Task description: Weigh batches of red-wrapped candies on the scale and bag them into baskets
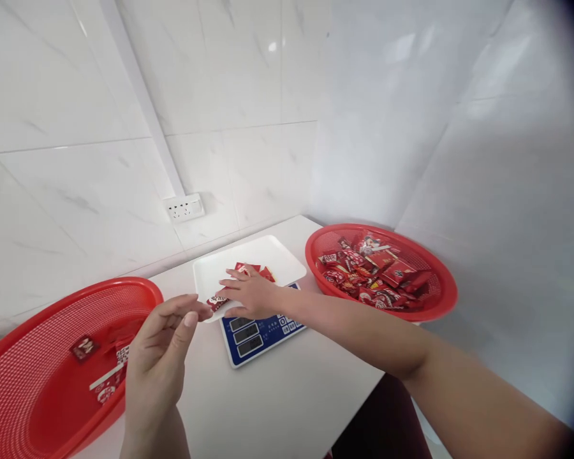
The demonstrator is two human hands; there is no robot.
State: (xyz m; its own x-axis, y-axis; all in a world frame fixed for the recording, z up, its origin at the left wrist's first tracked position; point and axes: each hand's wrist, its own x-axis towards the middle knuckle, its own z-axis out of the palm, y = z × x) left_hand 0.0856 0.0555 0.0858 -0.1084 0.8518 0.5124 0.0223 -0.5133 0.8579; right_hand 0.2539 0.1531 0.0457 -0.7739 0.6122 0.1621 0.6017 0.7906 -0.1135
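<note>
My right hand (251, 293) reaches over the white tray (277, 255) of a digital scale, fingers spread and palm down above small red packets (268, 274), which it partly covers. Whether its fingers press on them cannot be made out. A dark red packet with white print (216, 301) lies at the tray's near left, between my two hands. My left hand (160, 347) is raised just left of the tray, thumb apart from its half-bent fingers and nothing visible in it. Below the tray shows the scale's blue panel (263, 335) with its displays and keys.
At the right stands a red mesh basket (440, 290) heaped with red packets. Another red basket (67, 306) at the left holds several packets, partly hidden by my left hand. Both flank the scale on a white table (268, 408) against a tiled wall with a socket (184, 207).
</note>
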